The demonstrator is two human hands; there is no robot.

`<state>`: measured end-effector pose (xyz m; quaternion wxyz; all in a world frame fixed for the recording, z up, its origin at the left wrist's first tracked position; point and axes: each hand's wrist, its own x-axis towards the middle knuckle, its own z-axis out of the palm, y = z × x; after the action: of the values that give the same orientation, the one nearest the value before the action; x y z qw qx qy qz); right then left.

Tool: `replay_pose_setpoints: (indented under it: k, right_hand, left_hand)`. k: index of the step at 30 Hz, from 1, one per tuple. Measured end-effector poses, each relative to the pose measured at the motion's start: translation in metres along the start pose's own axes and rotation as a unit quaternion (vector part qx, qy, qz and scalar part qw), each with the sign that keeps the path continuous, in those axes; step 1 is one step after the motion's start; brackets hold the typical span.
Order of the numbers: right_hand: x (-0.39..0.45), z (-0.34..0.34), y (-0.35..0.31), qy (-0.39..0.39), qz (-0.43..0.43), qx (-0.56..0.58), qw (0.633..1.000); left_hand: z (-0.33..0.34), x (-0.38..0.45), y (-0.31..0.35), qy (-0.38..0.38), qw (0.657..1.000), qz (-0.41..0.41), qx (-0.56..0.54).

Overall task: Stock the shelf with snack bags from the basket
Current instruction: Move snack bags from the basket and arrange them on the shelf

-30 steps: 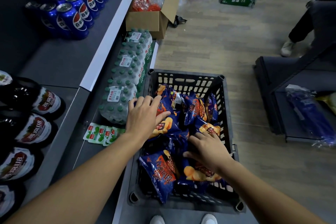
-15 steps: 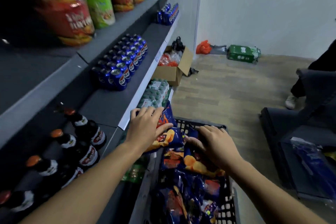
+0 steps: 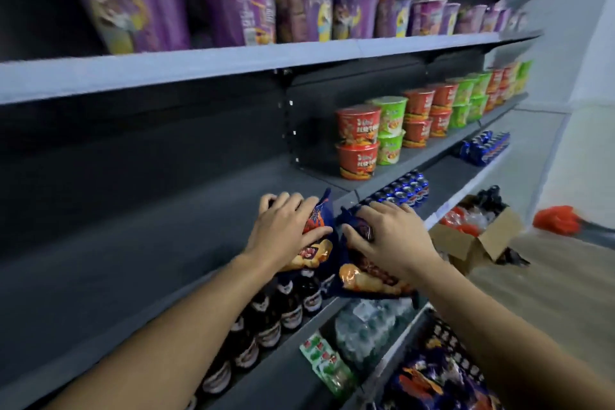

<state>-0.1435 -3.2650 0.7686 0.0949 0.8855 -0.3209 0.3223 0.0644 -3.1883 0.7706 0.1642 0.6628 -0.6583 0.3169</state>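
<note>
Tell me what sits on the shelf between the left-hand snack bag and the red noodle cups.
Nothing: bare dark shelf separates the snack bag from the red noodle cups, head view.

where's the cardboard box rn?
Head view, right side: the cardboard box sits open on the floor at the shelf's foot, just right of the right hand and below the blue cans.

No legible text anywhere, blurred white characters on red noodle cups, blue cans with round red-white-blue logo, wording unreadable
</note>
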Motion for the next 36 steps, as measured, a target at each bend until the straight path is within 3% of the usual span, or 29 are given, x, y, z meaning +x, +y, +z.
replay_pose_setpoints:
  k: [7, 12, 17, 26, 36]
  right_hand:
    - [0.071, -0.014, -0.150, -0.022, -0.132, 0.053, 0.990]
    - [0.079, -0.014, -0.269, -0.037, -0.223, 0.112, 0.968]
    - [0.058, -0.014, -0.421, -0.028, -0.301, 0.151, 0.941]
    - [-0.010, -0.034, -0.700, 0.006, -0.368, 0.214, 0.905]
    - [-0.054, -0.050, -0.899, 0.036, -0.437, 0.275, 0.855]
  left_hand:
    - [-0.110, -0.071, -0.092, -0.046, 0.986, -0.109, 0.116]
    - [-0.173, -0.165, -0.157, -0.044, 0.965, -0.180, 0.184]
    - [-0.244, -0.291, -0.216, -0.047, 0.934, -0.263, 0.238]
    - [-0.388, -0.517, -0.310, -0.050, 0.871, -0.350, 0.340]
    - [-0.490, -0.672, -0.367, -0.067, 0.808, -0.421, 0.407]
